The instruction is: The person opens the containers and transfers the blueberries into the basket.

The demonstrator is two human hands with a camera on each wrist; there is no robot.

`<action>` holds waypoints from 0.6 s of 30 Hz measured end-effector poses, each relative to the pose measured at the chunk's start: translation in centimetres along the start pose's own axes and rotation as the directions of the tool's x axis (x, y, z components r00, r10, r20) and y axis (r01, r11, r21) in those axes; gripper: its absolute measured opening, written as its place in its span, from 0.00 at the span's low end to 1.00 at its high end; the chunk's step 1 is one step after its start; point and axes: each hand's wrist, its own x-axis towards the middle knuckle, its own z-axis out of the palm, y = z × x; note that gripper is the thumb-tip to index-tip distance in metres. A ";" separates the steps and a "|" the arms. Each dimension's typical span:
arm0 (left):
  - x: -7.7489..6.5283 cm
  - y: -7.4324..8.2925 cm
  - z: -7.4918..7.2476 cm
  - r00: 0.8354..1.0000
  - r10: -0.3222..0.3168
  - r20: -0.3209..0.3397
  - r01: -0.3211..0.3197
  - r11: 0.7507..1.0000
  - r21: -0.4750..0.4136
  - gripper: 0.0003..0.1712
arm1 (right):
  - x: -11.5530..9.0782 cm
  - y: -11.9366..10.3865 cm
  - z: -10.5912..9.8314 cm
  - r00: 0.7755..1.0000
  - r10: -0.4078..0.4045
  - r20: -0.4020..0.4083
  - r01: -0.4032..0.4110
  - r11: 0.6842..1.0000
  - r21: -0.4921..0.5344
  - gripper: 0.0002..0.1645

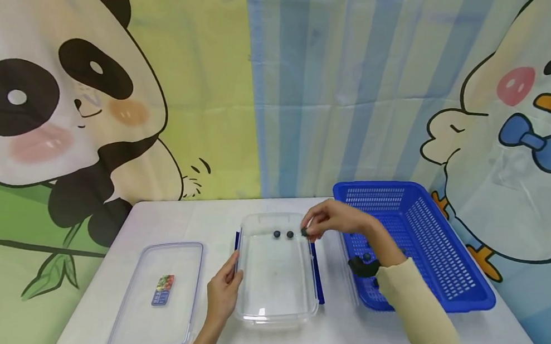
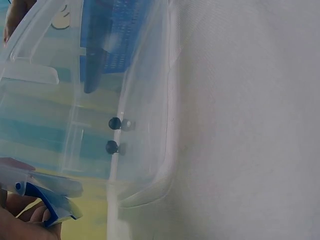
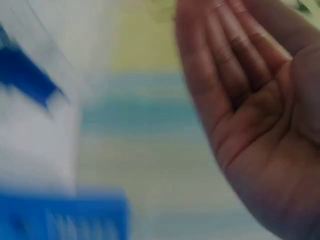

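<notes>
A clear plastic container [image 1: 276,284] with blue side latches lies open on the white table. Two small dark balls [image 1: 283,234] sit at its far end; the same dark balls [image 2: 114,123] show through the clear wall in the left wrist view. My left hand [image 1: 224,290] grips the container's left side by the flipped-out blue latch [image 2: 55,202]. Over the far right corner, my right hand [image 1: 333,220] pinches another dark ball [image 1: 304,231] at its fingertips. In the right wrist view the palm [image 3: 265,130] shows, with the fingertips cut off by the frame.
A blue perforated basket [image 1: 448,257] stands on the right, partly behind my right forearm, with a few dark balls [image 1: 366,256] in it. On the left lies a clear lid [image 1: 174,318] bearing a coloured label [image 1: 163,290]. A printed curtain [image 1: 309,86] hangs behind the table.
</notes>
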 end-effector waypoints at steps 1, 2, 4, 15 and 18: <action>0.1 0.1 0.0 1.000 -0.010 0.002 0.010 1.000 -0.004 0.25 | -1.3 0.0 -1.4 0.998 0.026 -0.057 -0.028 0.999 -0.039 0.12; 0.1 0.3 0.0 1.000 -0.013 0.006 0.013 1.000 -0.004 0.25 | -2.6 0.3 -2.8 0.992 0.063 -0.113 -0.071 0.995 -0.069 0.12; 0.2 0.8 -0.1 1.000 -0.013 0.017 0.013 1.000 -0.005 0.25 | -5.1 1.7 -5.4 0.966 0.153 -0.206 -0.177 0.979 -0.105 0.12; -0.6 3.6 -0.6 0.999 -0.007 0.033 0.006 1.000 0.008 0.23 | -12.7 14.1 -7.4 0.827 0.514 -0.226 -0.474 0.855 0.210 0.19; -0.6 3.6 -0.5 0.999 0.002 0.039 -0.002 1.000 0.000 0.23 | -13.4 15.4 -7.0 0.798 0.552 -0.241 -0.492 0.828 0.268 0.19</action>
